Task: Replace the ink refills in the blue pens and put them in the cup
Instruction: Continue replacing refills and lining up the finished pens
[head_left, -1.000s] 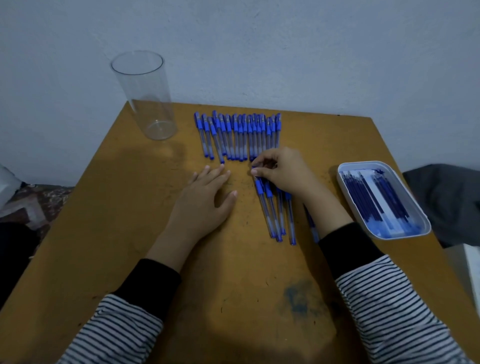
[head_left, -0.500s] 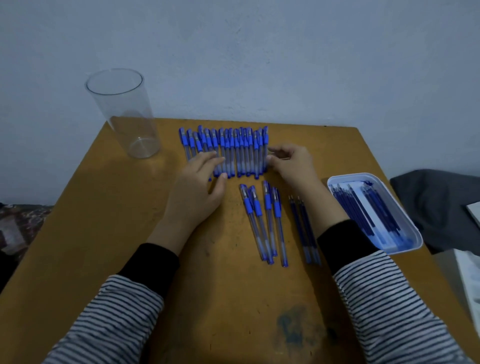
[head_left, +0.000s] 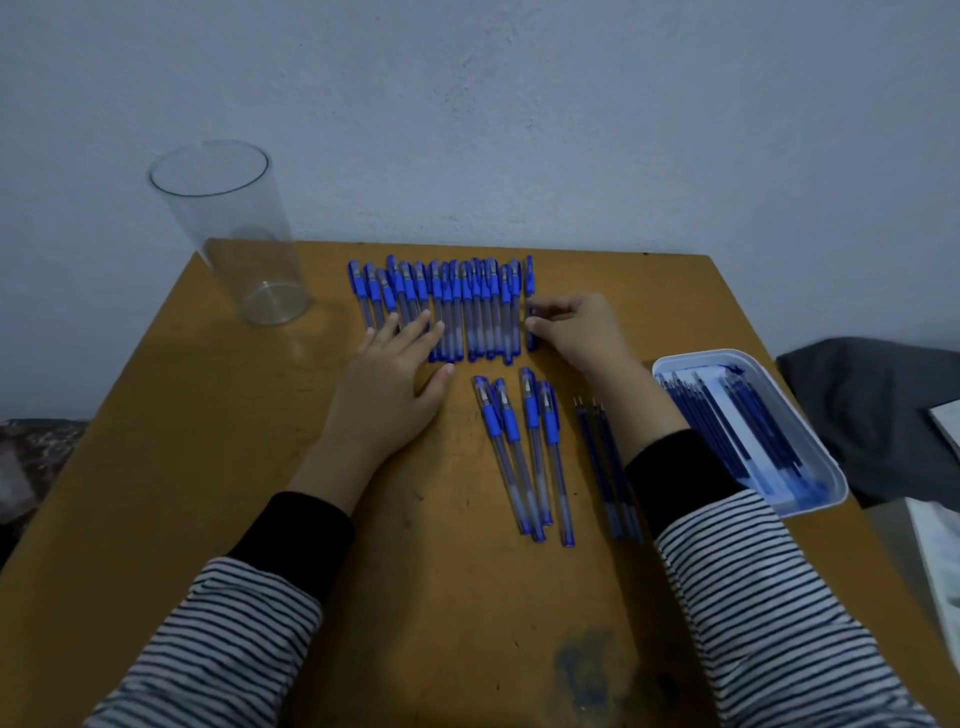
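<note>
While the left grip (head_left: 389, 384) lies wide on the pen row (head_left: 467, 312) at the bench's (head_left: 208, 467) far edge, right grip (head_left: 576, 332) pinching the end pen (head_left: 529, 275), cup (head_left: 234, 234) far left, refills (head_left: 727, 426) in tray (head_left: 727, 356) right.

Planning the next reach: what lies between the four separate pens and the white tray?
Two loose ink refills and the right forearm, seen in the head view.

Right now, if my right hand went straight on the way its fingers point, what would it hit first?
Likely the row of blue pens: the right hand points left, its pinched end pen nearly against it.
</note>
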